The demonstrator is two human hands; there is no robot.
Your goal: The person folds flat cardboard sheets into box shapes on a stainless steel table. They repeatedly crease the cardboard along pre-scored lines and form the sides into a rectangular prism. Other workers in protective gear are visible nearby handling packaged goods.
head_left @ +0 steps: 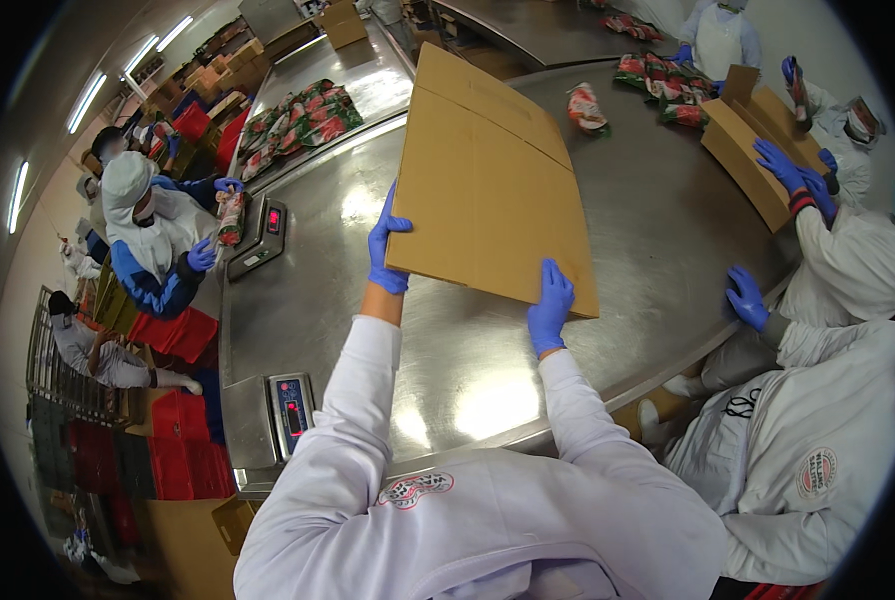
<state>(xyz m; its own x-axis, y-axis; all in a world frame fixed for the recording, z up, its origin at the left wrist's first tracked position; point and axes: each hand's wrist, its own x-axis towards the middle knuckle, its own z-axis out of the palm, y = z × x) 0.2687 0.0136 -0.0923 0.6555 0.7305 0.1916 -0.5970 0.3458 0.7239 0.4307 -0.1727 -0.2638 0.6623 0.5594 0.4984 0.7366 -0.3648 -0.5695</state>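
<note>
A large brown cardboard box [488, 170], folded flat, is held up at a tilt over the steel table [448, 370]. My left hand [388, 243], in a blue glove, grips its lower left edge with the thumb on the front face. Blue-gloved as well, my right hand [552, 305] holds the lower edge near the right corner, fingers lying against the front. What lies behind the cardboard is hidden.
Two scales [260, 237] [290, 412] stand along the table's left side. Red-and-green packages [303, 122] are piled at the far left, and a single package [588, 108] lies right of the cardboard. Co-workers stand on both sides; one handles an open carton [758, 160].
</note>
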